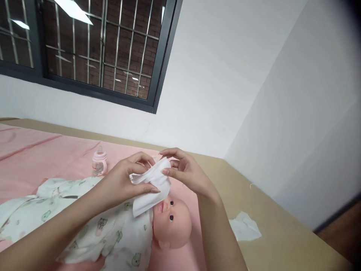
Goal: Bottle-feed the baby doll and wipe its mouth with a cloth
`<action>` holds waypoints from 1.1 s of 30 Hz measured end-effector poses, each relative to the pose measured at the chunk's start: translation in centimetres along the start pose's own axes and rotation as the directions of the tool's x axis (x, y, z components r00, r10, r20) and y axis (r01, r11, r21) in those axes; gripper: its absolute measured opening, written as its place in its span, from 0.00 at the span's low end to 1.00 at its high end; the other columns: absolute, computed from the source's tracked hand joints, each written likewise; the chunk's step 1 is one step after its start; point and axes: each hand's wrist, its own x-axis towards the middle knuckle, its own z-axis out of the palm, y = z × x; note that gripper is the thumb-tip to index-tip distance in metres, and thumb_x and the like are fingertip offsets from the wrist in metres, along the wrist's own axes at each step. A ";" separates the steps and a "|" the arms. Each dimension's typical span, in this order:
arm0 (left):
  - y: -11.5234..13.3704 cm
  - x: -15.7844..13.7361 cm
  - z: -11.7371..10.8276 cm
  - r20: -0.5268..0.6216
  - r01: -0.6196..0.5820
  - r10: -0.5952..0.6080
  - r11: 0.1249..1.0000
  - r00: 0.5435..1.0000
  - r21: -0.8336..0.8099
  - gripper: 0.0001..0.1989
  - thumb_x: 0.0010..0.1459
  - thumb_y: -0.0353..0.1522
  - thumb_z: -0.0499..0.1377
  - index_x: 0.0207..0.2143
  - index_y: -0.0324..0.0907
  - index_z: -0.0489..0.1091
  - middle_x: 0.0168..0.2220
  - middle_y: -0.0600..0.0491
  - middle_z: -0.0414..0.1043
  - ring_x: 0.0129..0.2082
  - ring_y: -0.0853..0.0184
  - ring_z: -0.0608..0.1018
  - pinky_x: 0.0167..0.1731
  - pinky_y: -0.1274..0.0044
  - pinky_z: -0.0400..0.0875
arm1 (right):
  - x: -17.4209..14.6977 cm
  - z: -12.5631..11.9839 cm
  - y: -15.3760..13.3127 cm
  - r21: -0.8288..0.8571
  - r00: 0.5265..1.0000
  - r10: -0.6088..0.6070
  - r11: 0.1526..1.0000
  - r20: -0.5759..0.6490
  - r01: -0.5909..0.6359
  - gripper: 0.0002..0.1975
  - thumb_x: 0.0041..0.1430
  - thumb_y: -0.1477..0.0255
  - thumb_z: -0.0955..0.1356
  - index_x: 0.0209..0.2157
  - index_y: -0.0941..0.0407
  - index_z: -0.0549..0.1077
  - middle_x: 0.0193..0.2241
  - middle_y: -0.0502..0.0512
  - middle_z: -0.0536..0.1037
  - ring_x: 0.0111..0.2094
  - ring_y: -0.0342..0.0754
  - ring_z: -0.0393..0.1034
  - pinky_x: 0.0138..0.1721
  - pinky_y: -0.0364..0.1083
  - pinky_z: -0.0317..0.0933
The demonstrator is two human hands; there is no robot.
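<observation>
From the head camera, a person's two bare arms reach in from the bottom of the view and meet near the centre. Both hands hold one white cloth (150,184), a folded wipe or tissue, above a baby doll (169,220). The left hand (126,180) comes from about 8 o'clock; its thumb lies flat across the front of the cloth and its fingers curl narrowly behind, pinching the fabric. The right hand (184,171) comes from about 5 o'clock; its fingertips (166,171) are bunched close together, gripping the cloth's upper right edge. The cloth's lower corner hangs down over the doll's chin and may be touching it, though the angle makes contact hard to judge.

The doll lies on its back on a pink sheet (42,150), its head toward 5 o'clock of the hands, its body in a white printed garment (113,229) stretching toward 8 o'clock. A small pink baby bottle (99,162) stands upright on the sheet at about 9 o'clock from the hands, well apart. Another crumpled white wipe (244,226) lies on the tan mattress edge (282,233) at 4 o'clock. A barred window (84,49) fills the upper left.
</observation>
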 end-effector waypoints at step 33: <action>-2.8 0.0 4.4 0.361 0.263 -0.331 0.939 0.872 0.223 0.17 0.48 0.40 0.59 0.21 0.41 0.55 0.21 0.60 0.54 0.26 0.71 0.63 0.25 0.76 0.51 | -0.8 -4.8 20.2 0.713 0.714 0.588 0.678 -0.381 -0.177 0.10 0.51 0.77 0.70 0.37 0.55 0.74 0.33 0.51 0.79 0.31 0.41 0.75 0.34 0.40 0.69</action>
